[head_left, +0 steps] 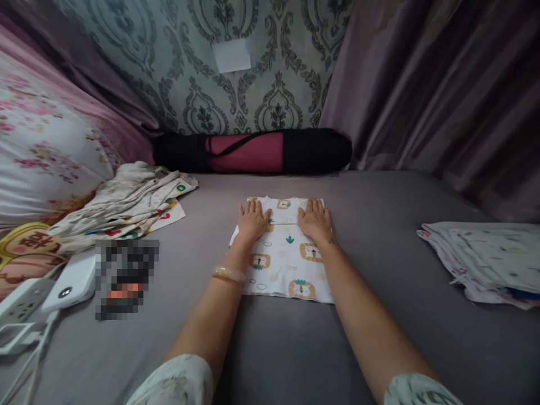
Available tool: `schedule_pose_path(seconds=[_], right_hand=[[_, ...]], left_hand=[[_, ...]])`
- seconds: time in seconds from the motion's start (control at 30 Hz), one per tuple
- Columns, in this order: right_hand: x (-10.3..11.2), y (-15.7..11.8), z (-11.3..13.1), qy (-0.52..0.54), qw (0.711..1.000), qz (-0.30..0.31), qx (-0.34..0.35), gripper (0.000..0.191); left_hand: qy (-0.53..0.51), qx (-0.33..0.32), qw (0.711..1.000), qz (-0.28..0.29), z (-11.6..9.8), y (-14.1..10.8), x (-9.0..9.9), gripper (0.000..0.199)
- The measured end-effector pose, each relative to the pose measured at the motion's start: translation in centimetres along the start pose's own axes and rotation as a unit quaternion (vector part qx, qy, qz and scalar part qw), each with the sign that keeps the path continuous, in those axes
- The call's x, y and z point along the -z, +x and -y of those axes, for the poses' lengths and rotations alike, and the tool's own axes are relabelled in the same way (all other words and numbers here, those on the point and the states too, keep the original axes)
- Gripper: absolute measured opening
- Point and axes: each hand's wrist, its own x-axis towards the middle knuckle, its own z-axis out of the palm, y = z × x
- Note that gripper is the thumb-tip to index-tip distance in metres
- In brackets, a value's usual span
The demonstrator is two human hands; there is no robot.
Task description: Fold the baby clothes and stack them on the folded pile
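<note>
A white cloth printed with lion faces and small green plants lies flat on the grey sheet, its far part folded over toward me. My left hand rests palm down on the far left of the folded part, fingers spread. On the far right of the same fold lies my right hand, also flat with its fingers stretched out. Neither hand grips the cloth; both press on it from above. A pale bangle circles my left wrist.
At left are a heap of crumpled cloths, a white power bank, a power strip with cables and a blurred-out object. Folded cloths are stacked at right. A black and maroon long bag lies along the wall.
</note>
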Motion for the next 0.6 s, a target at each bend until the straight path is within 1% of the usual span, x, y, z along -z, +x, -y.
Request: schedule_pose_path(seconds=[0.17, 0.2, 0.3, 0.37, 0.4, 0.47, 0.53, 0.6], right_hand=[[0.3, 0.3, -0.4, 0.011, 1.000, 0.004, -0.006, 0.061], [0.4, 0.4, -0.5, 0.013, 1.000, -0.006, -0.012, 0.060], [0.5, 0.4, -0.8, 0.012, 0.999, -0.036, -0.034, 0.061], [0.4, 0.4, -0.9, 0.011, 0.999, -0.027, -0.040, 0.062], [0.4, 0.4, -1.0, 0.011, 0.999, -0.018, -0.041, 0.062], [0.2, 0.3, -1.0, 0.011, 0.999, -0.009, -0.040, 0.063], [0.1, 0.3, -1.1, 0.014, 0.999, -0.012, -0.035, 0.063], [0.0, 0.4, -1.2, 0.016, 0.999, -0.012, -0.031, 0.063]], left_hand=[[-0.004, -0.003, 1.000, -0.012, 0.1, -0.1, 0.2, 0.063], [0.001, -0.005, 1.000, -0.024, 0.1, -0.1, 0.3, 0.062], [0.016, -0.021, 0.996, -0.086, -0.2, -0.1, 0.4, 0.060], [0.017, -0.044, 0.994, -0.099, -0.5, -0.1, 0.3, 0.061], [0.015, -0.053, 0.994, -0.089, -0.7, -0.1, 0.1, 0.062], [0.011, -0.061, 0.997, -0.051, -1.0, -0.1, -0.2, 0.065], [0.007, -0.059, 0.998, -0.013, -1.1, -0.1, -0.5, 0.067], [0.001, -0.056, 0.998, 0.010, -1.1, 0.0, -0.4, 0.068]])
